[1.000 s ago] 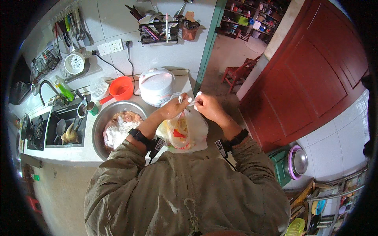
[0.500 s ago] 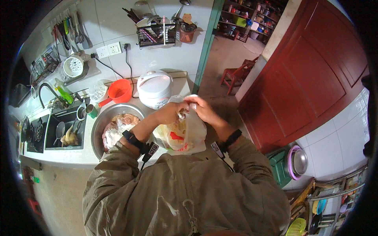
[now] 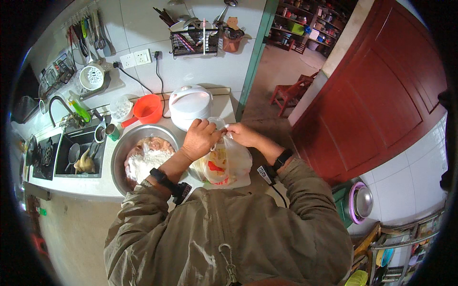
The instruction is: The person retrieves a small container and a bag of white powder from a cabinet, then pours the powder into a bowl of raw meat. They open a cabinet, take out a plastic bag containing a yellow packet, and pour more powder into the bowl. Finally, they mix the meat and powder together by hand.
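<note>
A translucent plastic bag [image 3: 229, 164] with red and yellow printing stands on the right end of the counter. My left hand [image 3: 199, 139] is closed on the gathered neck of the bag. From the other side my right hand [image 3: 242, 135] pinches the bag's top. What is inside the bag is hard to make out. Left of my left forearm sits a wide metal basin [image 3: 117, 164] holding pinkish raw meat [image 3: 155, 144] with white powder [image 3: 151, 162] heaped over it.
Behind the bag stands a white rice cooker [image 3: 191, 107]. An orange-red dipper [image 3: 148, 108] and a green can [image 3: 112, 132] are near the basin. To the left is a black sink [image 3: 78, 143] with a plucked bird [image 3: 86, 163]. A red door [image 3: 367, 95] stands at right.
My hands have shifted on the bag's neck; the left has turned its knuckles upward, and the right has come down slightly. The view has moved a little.
</note>
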`<act>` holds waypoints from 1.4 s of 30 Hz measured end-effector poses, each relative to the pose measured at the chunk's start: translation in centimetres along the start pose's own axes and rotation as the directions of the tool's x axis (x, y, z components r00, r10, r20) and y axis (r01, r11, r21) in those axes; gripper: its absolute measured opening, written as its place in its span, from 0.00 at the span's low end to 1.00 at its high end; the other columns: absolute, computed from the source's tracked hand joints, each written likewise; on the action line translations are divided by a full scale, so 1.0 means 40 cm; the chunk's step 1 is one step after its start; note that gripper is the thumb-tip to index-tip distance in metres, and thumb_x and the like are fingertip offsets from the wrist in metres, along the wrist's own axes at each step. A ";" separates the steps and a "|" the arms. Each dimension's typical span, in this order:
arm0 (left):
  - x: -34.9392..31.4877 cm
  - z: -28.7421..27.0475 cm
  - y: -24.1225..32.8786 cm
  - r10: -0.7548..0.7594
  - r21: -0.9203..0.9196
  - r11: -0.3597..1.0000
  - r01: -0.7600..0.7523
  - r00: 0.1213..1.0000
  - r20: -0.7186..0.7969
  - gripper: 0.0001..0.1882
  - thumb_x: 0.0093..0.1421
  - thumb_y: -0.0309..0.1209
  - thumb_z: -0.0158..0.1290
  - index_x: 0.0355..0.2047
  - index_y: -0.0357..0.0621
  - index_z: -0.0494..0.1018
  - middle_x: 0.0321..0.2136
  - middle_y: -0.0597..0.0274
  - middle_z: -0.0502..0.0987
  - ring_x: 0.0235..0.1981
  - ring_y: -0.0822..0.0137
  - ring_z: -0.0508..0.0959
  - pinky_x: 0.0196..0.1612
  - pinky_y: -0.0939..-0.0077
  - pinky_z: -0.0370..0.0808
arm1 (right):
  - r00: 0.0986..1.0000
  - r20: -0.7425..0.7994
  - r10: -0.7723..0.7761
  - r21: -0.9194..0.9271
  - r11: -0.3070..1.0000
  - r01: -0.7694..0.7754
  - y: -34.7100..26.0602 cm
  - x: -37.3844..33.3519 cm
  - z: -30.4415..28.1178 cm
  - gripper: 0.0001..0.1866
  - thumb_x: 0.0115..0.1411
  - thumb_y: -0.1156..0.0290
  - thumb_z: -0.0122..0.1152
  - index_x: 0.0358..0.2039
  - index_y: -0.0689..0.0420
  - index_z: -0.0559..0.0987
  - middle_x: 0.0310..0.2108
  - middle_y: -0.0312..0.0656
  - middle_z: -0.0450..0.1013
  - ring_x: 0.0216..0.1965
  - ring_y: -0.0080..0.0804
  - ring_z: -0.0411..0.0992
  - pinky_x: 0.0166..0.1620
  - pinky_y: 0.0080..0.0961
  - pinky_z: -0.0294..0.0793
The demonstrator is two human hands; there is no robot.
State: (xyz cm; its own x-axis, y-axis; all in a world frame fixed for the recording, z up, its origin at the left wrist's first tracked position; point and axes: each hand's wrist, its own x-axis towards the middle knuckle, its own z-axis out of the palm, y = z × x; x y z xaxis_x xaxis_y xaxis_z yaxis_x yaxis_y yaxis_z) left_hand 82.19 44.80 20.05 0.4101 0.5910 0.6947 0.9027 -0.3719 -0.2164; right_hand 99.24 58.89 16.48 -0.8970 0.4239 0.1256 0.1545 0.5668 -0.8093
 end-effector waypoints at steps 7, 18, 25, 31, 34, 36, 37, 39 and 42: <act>-0.034 0.008 0.013 0.013 -0.078 0.997 0.000 0.985 0.170 0.07 0.50 0.36 0.57 0.21 0.49 0.75 0.20 0.65 0.72 0.30 0.64 0.73 0.36 0.67 0.67 | 0.923 -0.189 -0.334 -0.630 0.763 0.147 -0.028 -0.032 -0.033 0.08 0.58 0.70 0.51 0.29 0.58 0.77 0.31 0.46 0.76 0.35 0.48 0.74 0.43 0.48 0.66; -0.245 -0.016 0.080 -0.103 -0.228 0.960 0.160 0.964 0.245 0.10 0.53 0.33 0.56 0.16 0.48 0.72 0.16 0.63 0.73 0.21 0.61 0.75 0.30 0.64 0.70 | 0.875 -0.390 0.287 -0.476 0.750 -0.458 0.202 0.050 0.082 0.12 0.59 0.61 0.49 0.35 0.48 0.80 0.38 0.43 0.78 0.42 0.48 0.75 0.42 0.42 0.71; -0.290 -0.008 0.116 -0.106 -0.336 0.926 0.174 0.972 0.211 0.06 0.49 0.31 0.58 0.18 0.49 0.73 0.16 0.64 0.73 0.21 0.61 0.75 0.29 0.65 0.71 | 0.807 -0.421 0.413 -0.289 0.783 -0.551 0.276 0.054 0.097 0.11 0.54 0.65 0.56 0.37 0.50 0.81 0.39 0.48 0.77 0.44 0.50 0.74 0.46 0.40 0.73; -0.267 -0.022 0.113 -0.067 -0.428 0.887 0.173 0.965 0.252 0.01 0.52 0.28 0.56 0.26 0.47 0.77 0.22 0.64 0.75 0.29 0.62 0.77 0.34 0.68 0.74 | 0.827 -0.442 0.347 -0.260 0.833 -0.488 0.284 0.037 0.101 0.12 0.58 0.62 0.57 0.39 0.53 0.79 0.37 0.50 0.77 0.42 0.51 0.75 0.43 0.42 0.73; -0.209 0.022 0.120 -0.403 -0.742 0.550 0.384 0.900 0.168 0.07 0.61 0.32 0.53 0.36 0.44 0.78 0.31 0.63 0.78 0.36 0.65 0.78 0.42 0.70 0.74 | 0.798 -0.563 0.215 -0.083 0.946 -0.314 0.247 0.007 0.097 0.11 0.60 0.63 0.57 0.39 0.55 0.78 0.36 0.50 0.77 0.41 0.51 0.75 0.42 0.41 0.73; -0.184 0.057 0.115 -0.464 -0.850 0.098 0.518 0.779 0.421 0.19 0.70 0.40 0.43 0.48 0.36 0.71 0.37 0.61 0.78 0.40 0.68 0.76 0.49 0.73 0.71 | 0.753 -0.635 0.174 -0.013 0.972 -0.235 0.204 -0.023 0.094 0.10 0.61 0.65 0.56 0.38 0.56 0.78 0.35 0.50 0.77 0.40 0.50 0.75 0.41 0.39 0.73; -0.171 0.079 0.111 -0.493 -0.837 -0.026 0.546 0.721 0.486 0.19 0.71 0.39 0.42 0.48 0.35 0.71 0.37 0.61 0.78 0.40 0.69 0.76 0.49 0.73 0.71 | 0.744 -0.661 0.094 -0.042 0.986 -0.162 0.178 -0.038 0.093 0.10 0.61 0.66 0.56 0.38 0.56 0.78 0.34 0.50 0.77 0.39 0.49 0.75 0.40 0.38 0.73; -0.146 0.127 0.103 -0.513 -0.813 -0.217 0.541 0.645 0.566 0.18 0.71 0.37 0.40 0.49 0.34 0.71 0.38 0.63 0.77 0.39 0.70 0.75 0.48 0.73 0.71 | 0.720 -0.694 0.001 -0.092 0.992 -0.090 0.120 -0.065 0.093 0.09 0.61 0.67 0.56 0.38 0.57 0.78 0.33 0.50 0.76 0.38 0.48 0.75 0.40 0.35 0.73; -0.136 0.172 0.093 -0.547 -0.682 0.293 0.670 0.703 0.455 0.19 0.63 0.36 0.52 0.50 0.36 0.71 0.32 0.61 0.76 0.33 0.70 0.76 0.41 0.74 0.73 | 0.769 -0.587 -0.253 -0.299 0.951 0.085 0.032 -0.098 0.095 0.08 0.60 0.69 0.58 0.38 0.57 0.77 0.37 0.45 0.75 0.37 0.45 0.74 0.39 0.35 0.73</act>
State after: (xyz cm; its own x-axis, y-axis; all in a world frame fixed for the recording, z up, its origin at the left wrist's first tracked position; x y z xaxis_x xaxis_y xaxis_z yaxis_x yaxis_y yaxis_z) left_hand 84.19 45.11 10.74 -0.1467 0.9443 0.2946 0.4502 -0.2015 0.8699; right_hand 101.40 55.27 12.77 -0.4855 0.5974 0.6383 0.1948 0.7857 -0.5871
